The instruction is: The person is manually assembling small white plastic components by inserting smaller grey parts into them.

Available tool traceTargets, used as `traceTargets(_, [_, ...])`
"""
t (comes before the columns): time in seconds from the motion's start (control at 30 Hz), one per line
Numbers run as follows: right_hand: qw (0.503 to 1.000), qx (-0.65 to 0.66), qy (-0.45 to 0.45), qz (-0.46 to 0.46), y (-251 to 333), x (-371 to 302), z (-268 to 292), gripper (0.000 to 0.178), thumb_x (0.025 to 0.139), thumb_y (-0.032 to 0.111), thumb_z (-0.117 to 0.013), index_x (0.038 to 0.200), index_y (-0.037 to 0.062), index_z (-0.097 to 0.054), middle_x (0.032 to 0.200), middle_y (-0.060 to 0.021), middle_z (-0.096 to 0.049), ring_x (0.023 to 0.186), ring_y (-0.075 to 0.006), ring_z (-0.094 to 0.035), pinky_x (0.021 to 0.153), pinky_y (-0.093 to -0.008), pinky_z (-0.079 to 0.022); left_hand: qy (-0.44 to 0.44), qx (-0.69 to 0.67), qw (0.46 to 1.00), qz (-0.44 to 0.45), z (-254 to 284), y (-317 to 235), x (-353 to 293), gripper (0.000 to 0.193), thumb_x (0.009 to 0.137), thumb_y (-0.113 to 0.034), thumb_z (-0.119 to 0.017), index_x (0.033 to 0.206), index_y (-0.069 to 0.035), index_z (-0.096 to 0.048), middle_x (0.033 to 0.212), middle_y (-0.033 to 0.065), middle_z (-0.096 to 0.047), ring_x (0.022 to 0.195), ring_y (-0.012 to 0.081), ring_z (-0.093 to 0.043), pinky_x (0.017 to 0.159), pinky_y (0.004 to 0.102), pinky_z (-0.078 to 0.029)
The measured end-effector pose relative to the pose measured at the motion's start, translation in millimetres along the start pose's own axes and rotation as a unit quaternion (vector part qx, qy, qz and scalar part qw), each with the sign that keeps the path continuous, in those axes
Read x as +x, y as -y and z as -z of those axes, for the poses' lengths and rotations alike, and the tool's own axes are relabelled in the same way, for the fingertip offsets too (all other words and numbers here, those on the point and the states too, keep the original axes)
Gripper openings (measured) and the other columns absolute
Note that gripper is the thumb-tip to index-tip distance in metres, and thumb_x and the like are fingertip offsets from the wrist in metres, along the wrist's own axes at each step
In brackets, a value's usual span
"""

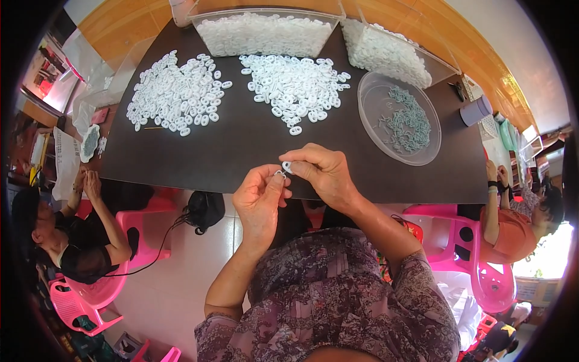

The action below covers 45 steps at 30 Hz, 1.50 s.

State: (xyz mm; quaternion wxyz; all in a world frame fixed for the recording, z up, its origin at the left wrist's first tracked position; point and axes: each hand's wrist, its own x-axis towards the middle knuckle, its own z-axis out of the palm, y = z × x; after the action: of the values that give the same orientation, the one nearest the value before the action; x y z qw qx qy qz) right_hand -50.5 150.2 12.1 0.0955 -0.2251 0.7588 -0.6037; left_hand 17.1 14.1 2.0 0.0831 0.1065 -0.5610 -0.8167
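Note:
Just over the near table edge, my left hand (pixel 258 202) pinches a small white oval plastic piece (pixel 279 174) between thumb and fingers. My right hand (pixel 325 176) grips a second small white oval piece (pixel 287 166), which has a hole through it. The two pieces are close together at my fingertips; whether they are joined is too small to tell. Beyond my hands lies a heap of white two-holed oval pieces (pixel 295 87), with another similar heap (pixel 176 93) to its left. To the right, a round clear tray (pixel 369 108) holds many thin grey-green pin-like parts (pixel 410 123).
Two clear bins (pixel 208 45) (pixel 443 66) of white pieces stand along the far side of the dark table (pixel 199 160). A grey-purple cylinder (pixel 476 111) is at the right edge. People sit on pink chairs (pixel 145 232) at either side.

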Motion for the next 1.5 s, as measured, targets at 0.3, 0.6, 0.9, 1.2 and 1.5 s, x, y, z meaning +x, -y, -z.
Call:
traceTargets(0.3, [0.995,0.081,-0.035,-0.05,-4.0,-4.3,-11.5,0.008,0.087,0.001,-0.057,0.093,-0.0024,-0.06,0.087,-0.0044,-0.063,0.079,-0.0082,-0.059,0.072,-0.0233,-0.049,-0.015,-0.005,1.0,-0.01,-2.8,3.2,-0.2,0.014,0.09,-0.003,-0.054,0.102,0.002,-0.058,0.081,0.0041,-0.061,0.064,0.0069,-0.056,0.053,0.0176,-0.044])
traceTargets(0.6, [0.976,-0.123,-0.057,0.171,-6.9,-5.8,-12.6,0.02,0.079,-0.002,-0.061,0.099,0.0014,-0.062,0.084,-0.0069,-0.06,0.074,-0.0142,-0.057,0.062,-0.0259,-0.046,-0.02,-0.035,0.998,-0.052,-3.7,12.1,1.5,0.019,0.09,-0.004,-0.055,0.105,0.007,-0.058,0.081,0.0078,-0.062,0.063,0.0107,-0.057,0.052,0.0222,-0.047])
traceTargets(0.9, [0.946,-0.184,-0.112,0.242,0.2,-7.6,-22.5,0.032,0.067,-0.004,-0.068,0.099,0.0001,-0.062,0.09,-0.0096,-0.06,0.076,-0.0205,-0.055,0.06,-0.0282,-0.047,-0.061,-0.092,0.992,-0.055,-7.0,4.9,4.4,0.018,0.088,0.001,-0.056,0.104,0.008,-0.059,0.088,0.0119,-0.065,0.074,0.0135,-0.063,0.064,0.0236,-0.052])
traceTargets(1.2, [0.942,-0.166,-0.134,0.258,-5.0,-9.9,-21.4,0.033,0.065,-0.004,-0.069,0.097,-0.0004,-0.063,0.087,-0.0094,-0.062,0.071,-0.0202,-0.055,0.06,-0.0296,-0.046,-0.054,-0.092,0.993,-0.042,-7.0,3.9,-2.0,0.019,0.088,-0.002,-0.057,0.103,0.008,-0.06,0.089,0.011,-0.065,0.071,0.0128,-0.062,0.061,0.0232,-0.051])
traceTargets(1.5, [0.949,-0.156,-0.118,0.249,-6.8,-11.8,-22.3,0.031,0.066,-0.004,-0.07,0.095,-0.0006,-0.064,0.083,-0.0079,-0.063,0.067,-0.0193,-0.054,0.06,-0.0295,-0.044,-0.044,-0.034,0.996,-0.063,-1.7,4.3,-3.4,0.019,0.086,-0.003,-0.06,0.102,0.007,-0.062,0.085,0.009,-0.064,0.066,0.0119,-0.056,0.06,0.0231,-0.047])
